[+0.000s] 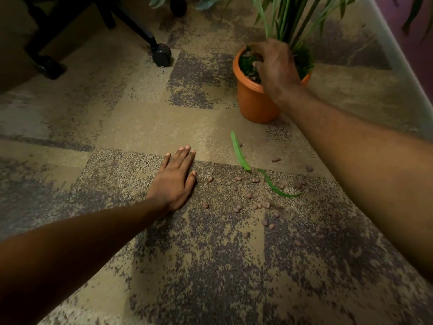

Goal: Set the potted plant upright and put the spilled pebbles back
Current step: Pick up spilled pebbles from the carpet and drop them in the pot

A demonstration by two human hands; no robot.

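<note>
An orange pot (254, 99) stands upright on the carpet at the upper right, with green stems (288, 17) rising from it. Inside it lie moss and a few pebbles. My right hand (275, 64) hovers over the pot's mouth, fingers curled downward; whether it holds pebbles is hidden. Several brown pebbles (248, 195) lie scattered on the carpet in the middle right. My left hand (174, 181) rests flat on the carpet just left of them, fingers together and holding nothing.
Two loose green leaves (239, 152) lie among the pebbles. An office chair base with a black caster (161, 55) stands at the upper left. A pale wall edge (403, 62) runs down the right side. Other plant leaves (414, 10) hang at the top right.
</note>
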